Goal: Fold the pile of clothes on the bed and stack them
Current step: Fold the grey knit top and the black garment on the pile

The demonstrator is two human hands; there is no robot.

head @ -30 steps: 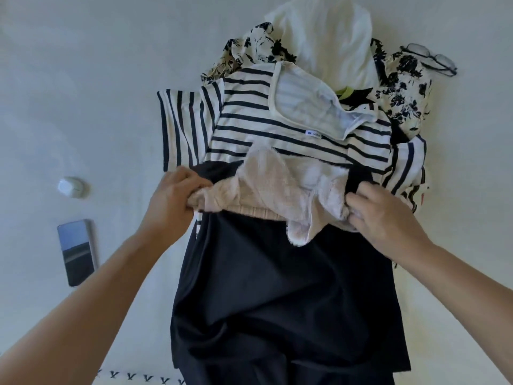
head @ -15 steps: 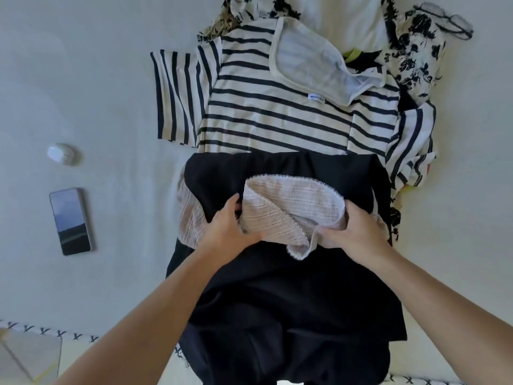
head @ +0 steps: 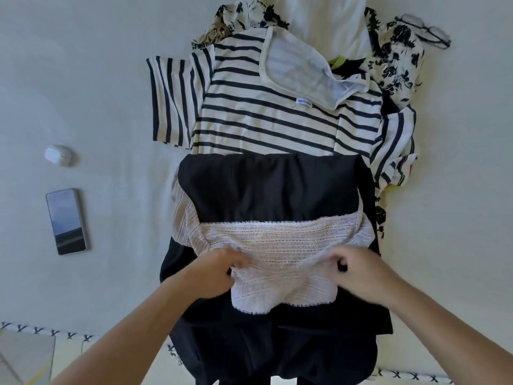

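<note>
Pale lace garment [head: 277, 245] lies across the black garment [head: 266, 184]; we pinch its near part with our left hand [head: 213, 270] and right hand [head: 358, 270].

The only lettering in view sits on a small white woven label [head: 304, 102] sewn to the striped t-shirt [head: 266, 118], just below the lower edge of its square neckline. The label carries one short line of dark blue capital letters, but the print is too small and soft to read with certainty; it may begin with "MR", and the rest cannot be made out. No other words, numbers or signs can be read anywhere else around the striped t-shirt, and the phone [head: 67, 221] lying well to its left shows no legible text on its screen.
</note>
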